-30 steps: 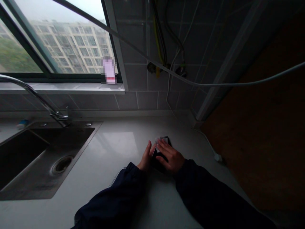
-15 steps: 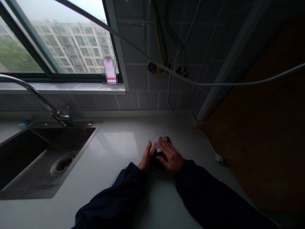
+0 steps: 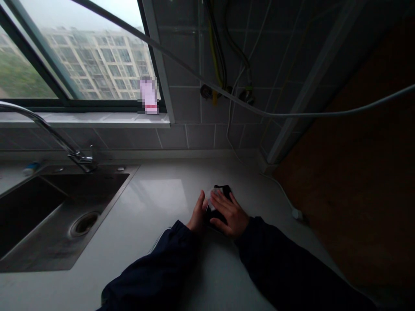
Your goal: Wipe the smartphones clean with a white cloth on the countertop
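Note:
A flat black phone-like slab (image 3: pixel 226 189) with a thin light edge lies between my hands, over the counter. My left hand (image 3: pixel 197 217) grips it along its left side, thumb raised; the other left fingers are mostly hidden. Pressed on its dark face, my right hand (image 3: pixel 232 216) has its fingers stretched over a crumpled white tissue or cloth (image 3: pixel 212 204). Much of the tissue is covered by those fingers. Both hands come out of dark sleeves.
On the left is a steel sink (image 3: pixel 48 246) with a curved faucet (image 3: pixel 48 125). A white counter (image 3: pixel 158 255) surrounds my hands. A pale cable (image 3: pixel 292 115) crosses above, and a white plug (image 3: pixel 296 214) lies right, near a brown panel (image 3: pixel 350 185).
My right hand has slid slightly down and left over the slab with the tissue, showing more of its top end. My left hand has barely moved.

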The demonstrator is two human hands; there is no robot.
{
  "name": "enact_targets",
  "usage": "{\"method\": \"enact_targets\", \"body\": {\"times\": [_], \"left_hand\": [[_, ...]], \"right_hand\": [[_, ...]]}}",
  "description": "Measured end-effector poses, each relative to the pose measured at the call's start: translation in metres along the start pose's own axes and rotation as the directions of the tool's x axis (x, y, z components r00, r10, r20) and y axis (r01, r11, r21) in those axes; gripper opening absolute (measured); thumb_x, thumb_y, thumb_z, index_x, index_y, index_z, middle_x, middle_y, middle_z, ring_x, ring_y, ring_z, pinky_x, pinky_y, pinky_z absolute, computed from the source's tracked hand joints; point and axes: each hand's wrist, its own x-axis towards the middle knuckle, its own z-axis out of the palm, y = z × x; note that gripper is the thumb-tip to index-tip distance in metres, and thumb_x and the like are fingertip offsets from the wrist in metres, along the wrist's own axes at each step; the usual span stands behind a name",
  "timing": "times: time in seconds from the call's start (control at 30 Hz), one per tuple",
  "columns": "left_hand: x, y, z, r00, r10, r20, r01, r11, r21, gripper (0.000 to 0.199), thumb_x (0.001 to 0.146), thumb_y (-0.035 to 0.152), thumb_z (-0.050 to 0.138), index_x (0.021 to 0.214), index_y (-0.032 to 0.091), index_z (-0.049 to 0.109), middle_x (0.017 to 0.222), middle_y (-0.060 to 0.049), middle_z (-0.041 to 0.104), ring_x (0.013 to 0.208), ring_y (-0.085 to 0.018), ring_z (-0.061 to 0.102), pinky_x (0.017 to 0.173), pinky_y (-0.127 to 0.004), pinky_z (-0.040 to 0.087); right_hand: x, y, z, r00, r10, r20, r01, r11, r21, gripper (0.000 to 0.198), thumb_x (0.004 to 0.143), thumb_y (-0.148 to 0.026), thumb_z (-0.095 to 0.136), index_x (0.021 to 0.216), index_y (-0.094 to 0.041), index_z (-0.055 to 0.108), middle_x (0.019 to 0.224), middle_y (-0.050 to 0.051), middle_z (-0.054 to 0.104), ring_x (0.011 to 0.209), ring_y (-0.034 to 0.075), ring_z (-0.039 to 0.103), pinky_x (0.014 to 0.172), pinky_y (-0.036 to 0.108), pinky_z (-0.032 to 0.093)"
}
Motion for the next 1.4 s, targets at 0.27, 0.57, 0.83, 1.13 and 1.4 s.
{"method": "enact_targets", "body": {"times": [0.27,0.57,0.83,1.13,1.4], "left_hand": [[0.001,0.000,-0.004,0.997,-0.045,-0.060,0.044,0.999,-0.022,0.080,0.095,0.068,0.043,0.142,0.005,0.056,0.116,-0.019,0.074,0.115,-0.035,0.068,0.112,-0.045,0.042],[-0.002,-0.002,0.005,0.986,0.008,0.164,-0.005,1.000,-0.019,0.068,0.101,0.061,0.033,0.152,0.019,0.046,0.138,-0.015,0.065,0.125,-0.031,0.063,0.111,-0.043,0.043],[0.001,-0.001,-0.002,0.988,0.033,0.150,-0.027,0.999,-0.038,0.071,0.099,0.063,0.039,0.151,0.016,0.048,0.138,-0.016,0.065,0.127,-0.032,0.062,0.115,-0.043,0.038],[0.000,0.008,-0.005,0.991,0.123,0.058,-0.118,0.990,-0.077,0.079,0.097,0.070,0.032,0.149,0.012,0.049,0.124,-0.019,0.071,0.113,-0.032,0.070,0.106,-0.044,0.046],[-0.006,0.012,0.002,0.987,0.159,-0.001,-0.159,0.986,-0.051,0.073,0.100,0.064,0.029,0.148,0.012,0.049,0.112,-0.017,0.074,0.101,-0.031,0.073,0.096,-0.044,0.053]], "right_hand": [[0.001,-0.005,-0.003,0.992,-0.106,0.075,0.103,0.994,0.043,0.068,0.099,-0.057,0.049,0.156,-0.023,0.038,0.158,0.013,0.044,0.152,0.030,0.033,0.121,0.063,0.022],[0.006,0.009,-0.015,0.986,0.151,-0.069,-0.153,0.988,-0.033,0.061,0.104,-0.043,0.041,0.159,-0.020,0.031,0.163,0.015,0.034,0.153,0.034,0.028,0.117,0.070,0.026],[0.003,0.009,-0.006,0.996,0.077,-0.041,-0.077,0.997,0.006,0.065,0.101,-0.048,0.046,0.158,-0.019,0.034,0.161,0.016,0.037,0.153,0.033,0.030,0.119,0.067,0.026],[0.001,-0.020,-0.016,0.975,-0.218,0.043,0.203,0.953,0.223,0.058,0.097,-0.056,0.052,0.143,-0.020,0.056,0.147,0.013,0.057,0.148,0.028,0.040,0.125,0.061,0.011],[0.002,-0.011,-0.018,0.949,-0.225,-0.222,0.277,0.929,0.244,0.028,0.100,-0.035,0.051,0.109,-0.025,0.075,0.116,0.006,0.077,0.123,0.022,0.067,0.125,0.053,0.018]]}}
